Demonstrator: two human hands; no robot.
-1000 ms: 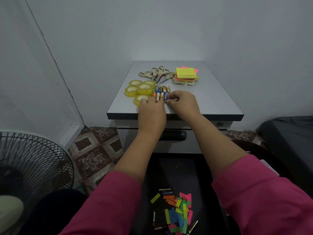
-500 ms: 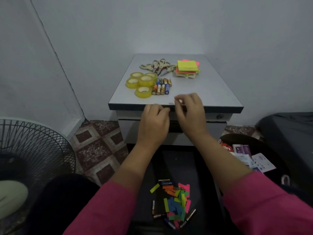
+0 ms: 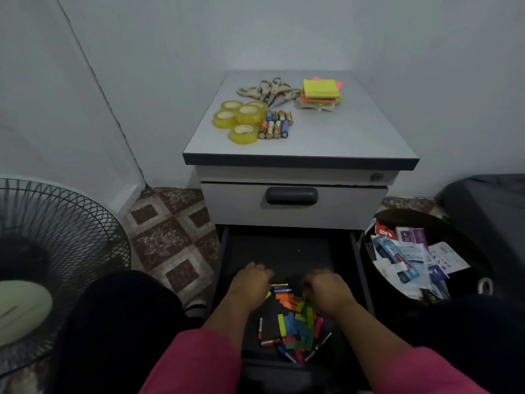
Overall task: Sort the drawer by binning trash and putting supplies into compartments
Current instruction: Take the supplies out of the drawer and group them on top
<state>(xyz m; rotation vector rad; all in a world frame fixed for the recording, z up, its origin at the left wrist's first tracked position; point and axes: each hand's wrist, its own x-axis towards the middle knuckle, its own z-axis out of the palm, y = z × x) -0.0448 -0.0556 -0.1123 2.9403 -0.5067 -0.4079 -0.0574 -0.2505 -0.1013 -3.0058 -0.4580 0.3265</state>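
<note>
Reaching down now: both hands are being moved off the desk (image 3: 355,137) & into the open drawer (image 3: 224,251). Left hand (image 3: 250,280) & right hand (image 3: 326,288) are being curled over batts (image 3: 279,285) & paper bits (image 3: 298,322); whether anything is being held can't be told. Sorted batteries (image 3: 277,125) are being left up top by the tape rolls (image 3: 241,118). More pickups are prob. being started.

Glossy plastic tape rolls (image 3: 240,119); matt cabinet top (image 3: 341,137); paper strips (image 3: 298,322).

1. Yellow translucent tape rolls (image 3: 240,119) are seen near the grey cabinet top's (image 3: 355,137) left edge.
2. Neon yellow, orange and pink sticky-note pads (image 3: 321,93) are stacked.
3. Multicoloured paper strips (image 3: 298,322) are scattered in the black drawer (image 3: 284,251).
4. Brown diamond-patterned floor tiles (image 3: 170,237) are shown.
</note>
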